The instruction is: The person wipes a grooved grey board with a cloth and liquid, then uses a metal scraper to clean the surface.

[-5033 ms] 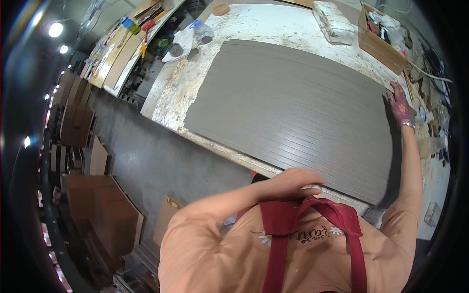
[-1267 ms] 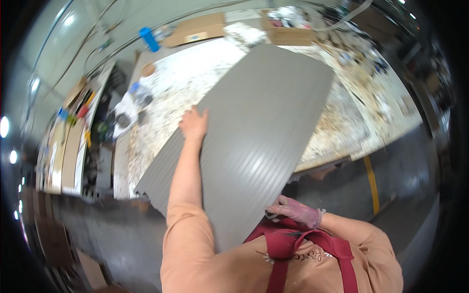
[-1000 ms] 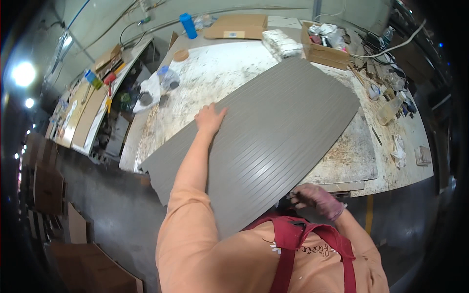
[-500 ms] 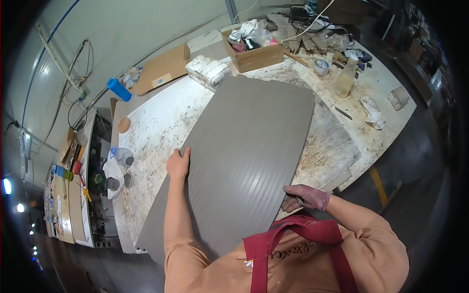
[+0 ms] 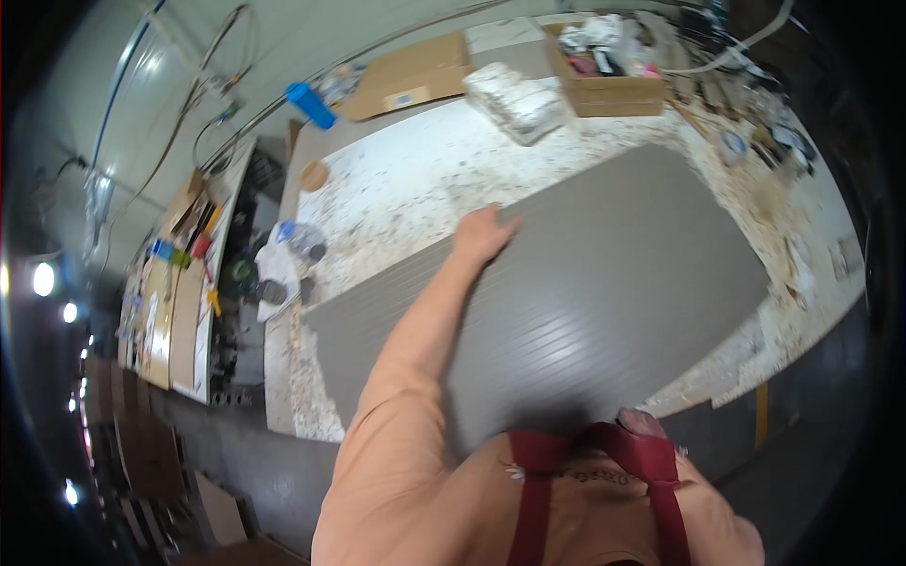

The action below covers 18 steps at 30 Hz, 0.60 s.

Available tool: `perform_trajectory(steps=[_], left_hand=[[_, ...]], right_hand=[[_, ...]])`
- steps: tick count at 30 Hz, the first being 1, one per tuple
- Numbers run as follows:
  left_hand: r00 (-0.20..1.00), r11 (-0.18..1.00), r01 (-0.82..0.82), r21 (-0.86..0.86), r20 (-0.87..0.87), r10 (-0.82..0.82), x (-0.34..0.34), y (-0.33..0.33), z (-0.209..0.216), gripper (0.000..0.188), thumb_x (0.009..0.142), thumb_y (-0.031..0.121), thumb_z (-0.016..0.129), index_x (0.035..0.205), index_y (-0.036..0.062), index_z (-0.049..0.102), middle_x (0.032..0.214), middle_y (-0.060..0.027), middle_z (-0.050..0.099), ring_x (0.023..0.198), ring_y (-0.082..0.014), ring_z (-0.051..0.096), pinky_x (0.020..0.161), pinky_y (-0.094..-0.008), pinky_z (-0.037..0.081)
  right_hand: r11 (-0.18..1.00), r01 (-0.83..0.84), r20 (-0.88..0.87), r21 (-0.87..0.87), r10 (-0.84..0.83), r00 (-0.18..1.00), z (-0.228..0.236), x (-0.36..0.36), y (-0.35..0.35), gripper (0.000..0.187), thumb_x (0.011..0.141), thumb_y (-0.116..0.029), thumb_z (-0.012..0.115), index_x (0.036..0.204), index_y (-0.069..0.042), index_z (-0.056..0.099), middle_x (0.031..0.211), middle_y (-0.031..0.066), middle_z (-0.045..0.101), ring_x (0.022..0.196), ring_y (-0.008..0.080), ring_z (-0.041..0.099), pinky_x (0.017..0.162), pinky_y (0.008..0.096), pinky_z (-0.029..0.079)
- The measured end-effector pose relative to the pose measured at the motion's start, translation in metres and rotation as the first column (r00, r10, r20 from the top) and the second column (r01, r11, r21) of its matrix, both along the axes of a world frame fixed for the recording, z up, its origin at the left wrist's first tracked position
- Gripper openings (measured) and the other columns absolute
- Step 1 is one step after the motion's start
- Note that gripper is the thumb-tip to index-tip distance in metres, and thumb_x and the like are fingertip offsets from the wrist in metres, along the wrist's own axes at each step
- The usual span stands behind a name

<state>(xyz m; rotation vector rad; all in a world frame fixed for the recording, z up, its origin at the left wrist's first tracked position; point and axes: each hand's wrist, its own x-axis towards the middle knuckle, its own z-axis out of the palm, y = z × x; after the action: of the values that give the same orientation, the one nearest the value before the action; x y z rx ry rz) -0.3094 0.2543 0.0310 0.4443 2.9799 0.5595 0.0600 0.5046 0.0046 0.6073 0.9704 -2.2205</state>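
Note:
A large grey panel (image 5: 613, 274) with fine ribbed lines lies across the worktable (image 5: 396, 193), its long side running from lower left to upper right. My bare left hand (image 5: 486, 234) grips its far long edge, the thumb on the top face and the other fingers over the edge, their tips hidden. Close to the panel's near edge, my gloved right hand (image 5: 642, 422) shows only in part. The red apron strap covers the rest of it, so its fingers and any hold cannot be made out.
Along the back stand a blue bottle (image 5: 310, 105), a flat cardboard piece (image 5: 406, 75), a white folded bundle (image 5: 512, 102) and a cardboard box (image 5: 613, 97) of scraps. A clear plastic bottle (image 5: 304, 241) is at the left. Loose tools and a tape roll (image 5: 732, 146) lie at the far right.
The panel has turned clockwise and now lies more crosswise on the table. My left hand moved away and rightward with its edge; my right hand came in close to my body.

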Motion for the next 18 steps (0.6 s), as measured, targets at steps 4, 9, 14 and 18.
perform_trajectory(steps=[4, 9, 14, 18], left_hand=[[0.993, 0.993, 0.113, 0.033, -0.019, -0.113, -0.025, 0.027, -0.003, 0.052, 0.082, 0.05, 0.057, 0.098, 0.0006, 0.062, 0.095, -0.0243, 0.065, 0.094, -0.0393, 0.061, 0.082, -0.0472, 0.048], [0.975, 0.974, 0.214, 0.074, -0.082, -0.208, -0.069, 0.045, -0.017, 0.054, 0.081, 0.052, 0.058, 0.095, -0.0004, 0.063, 0.092, -0.0227, 0.065, 0.091, -0.0383, 0.062, 0.081, -0.0459, 0.049], [0.95, 0.962, 0.257, 0.093, -0.205, -0.234, -0.109, 0.07, -0.026, 0.056, 0.08, 0.054, 0.059, 0.092, -0.0005, 0.063, 0.09, -0.0218, 0.066, 0.089, -0.0375, 0.062, 0.08, -0.0447, 0.049], [0.96, 0.976, 0.2, 0.089, -0.215, -0.177, -0.125, 0.078, -0.027, 0.06, 0.077, 0.058, 0.059, 0.096, 0.0002, 0.064, 0.092, -0.0208, 0.066, 0.091, -0.0367, 0.063, 0.081, -0.0459, 0.048]], right_hand=[[0.996, 0.09, 0.02, -0.012, -0.089, 0.996, -0.01, -0.009, -0.018, 0.04, 0.097, -0.035, 0.048, 0.1, 0.004, 0.057, 0.097, 0.0169, 0.065, 0.086, 0.0228, 0.064, 0.079, 0.0319, 0.051], [0.983, 0.185, 0.008, -0.002, -0.185, 0.983, -0.021, -0.026, -0.038, 0.042, 0.096, -0.037, 0.05, 0.096, 0.005, 0.056, 0.095, 0.0187, 0.065, 0.084, 0.0236, 0.065, 0.077, 0.0313, 0.052], [0.946, 0.325, -0.096, -0.007, -0.324, 0.941, -0.021, -0.053, -0.05, 0.045, 0.095, -0.038, 0.053, 0.093, 0.006, 0.055, 0.093, 0.0204, 0.065, 0.082, 0.0244, 0.065, 0.075, 0.0308, 0.053], [0.889, 0.444, -0.249, 0.112, -0.407, 0.879, 0.011, -0.082, -0.062, 0.044, 0.095, -0.035, 0.052, 0.098, 0.008, 0.055, 0.095, 0.0219, 0.065, 0.085, 0.0258, 0.066, 0.08, 0.0325, 0.054]])
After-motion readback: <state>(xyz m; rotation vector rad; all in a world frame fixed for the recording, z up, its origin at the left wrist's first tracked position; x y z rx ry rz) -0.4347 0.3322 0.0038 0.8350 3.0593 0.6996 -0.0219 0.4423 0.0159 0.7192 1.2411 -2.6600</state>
